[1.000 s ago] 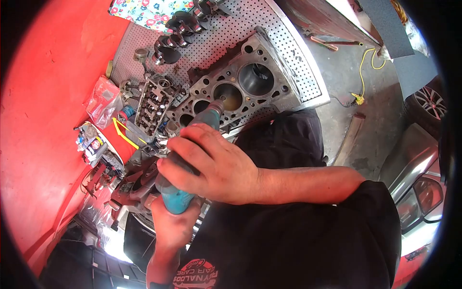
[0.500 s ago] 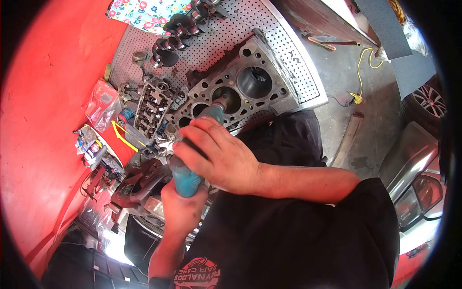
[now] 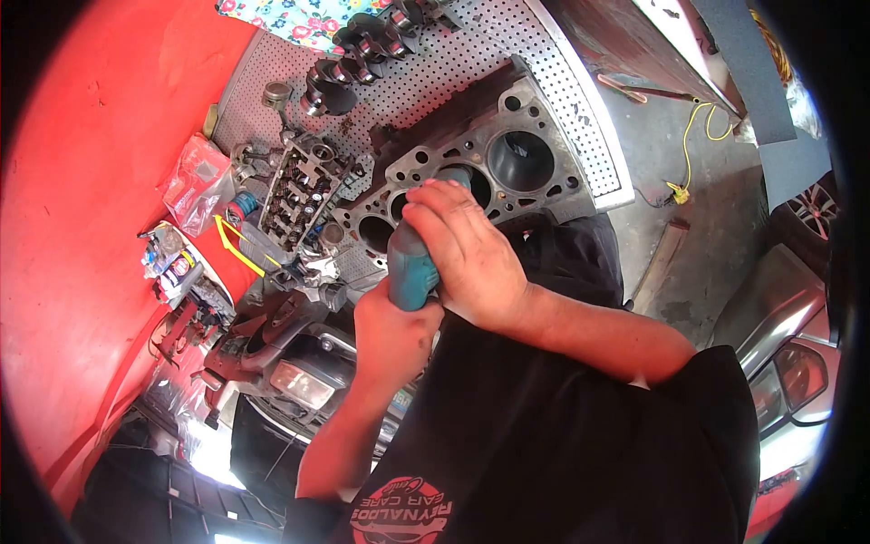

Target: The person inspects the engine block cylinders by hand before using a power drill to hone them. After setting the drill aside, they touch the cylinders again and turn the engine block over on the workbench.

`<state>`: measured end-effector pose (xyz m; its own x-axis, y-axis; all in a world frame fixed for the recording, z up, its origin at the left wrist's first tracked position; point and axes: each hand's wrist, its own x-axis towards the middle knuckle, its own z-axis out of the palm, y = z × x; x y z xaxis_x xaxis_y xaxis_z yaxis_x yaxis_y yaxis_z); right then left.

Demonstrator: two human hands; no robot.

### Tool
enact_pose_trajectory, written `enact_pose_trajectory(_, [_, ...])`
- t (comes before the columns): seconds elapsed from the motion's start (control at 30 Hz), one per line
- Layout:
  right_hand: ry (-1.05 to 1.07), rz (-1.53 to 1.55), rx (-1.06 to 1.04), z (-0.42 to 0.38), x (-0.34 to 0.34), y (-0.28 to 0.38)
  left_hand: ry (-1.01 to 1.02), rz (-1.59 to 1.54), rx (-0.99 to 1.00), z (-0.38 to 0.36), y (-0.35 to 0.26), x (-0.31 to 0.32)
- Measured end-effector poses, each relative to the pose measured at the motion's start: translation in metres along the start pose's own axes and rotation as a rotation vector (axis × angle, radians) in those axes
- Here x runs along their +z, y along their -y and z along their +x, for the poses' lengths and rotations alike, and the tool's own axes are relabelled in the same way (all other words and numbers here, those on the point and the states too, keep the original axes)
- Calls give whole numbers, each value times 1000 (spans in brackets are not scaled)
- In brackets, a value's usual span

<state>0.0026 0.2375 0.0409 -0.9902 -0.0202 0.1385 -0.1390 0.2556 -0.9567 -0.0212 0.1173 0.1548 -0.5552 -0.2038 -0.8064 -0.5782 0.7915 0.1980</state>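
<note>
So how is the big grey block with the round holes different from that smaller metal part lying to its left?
The engine block is bigger, with large smooth open bores; the cylinder head is narrower and crowded with small springs and valves. The block has both hands, left and right, and the teal power tool over it; the head lies untouched. Both are grimy grey metal on the perforated table.

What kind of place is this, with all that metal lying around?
Most likely a car repair garage. A bare engine block sits on a perforated metal bench, a cylinder head and crankshaft lie beside it, and a car headlight shows at the right.
</note>
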Motion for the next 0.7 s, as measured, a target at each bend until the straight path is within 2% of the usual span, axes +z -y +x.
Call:
enact_pose_trajectory(0.23, [-33, -1, 53, -3, 5, -13, 56, -5, -30, 16, -12, 4])
enact_pose_trajectory(0.43, [-80, 15, 78, -5, 4, -21, 30, 45, 42, 24, -11, 12])
enact_pose_trajectory(0.7, [-92, 35, 87, -5, -1, -23, 34, 55, 2, 23, -17, 14])
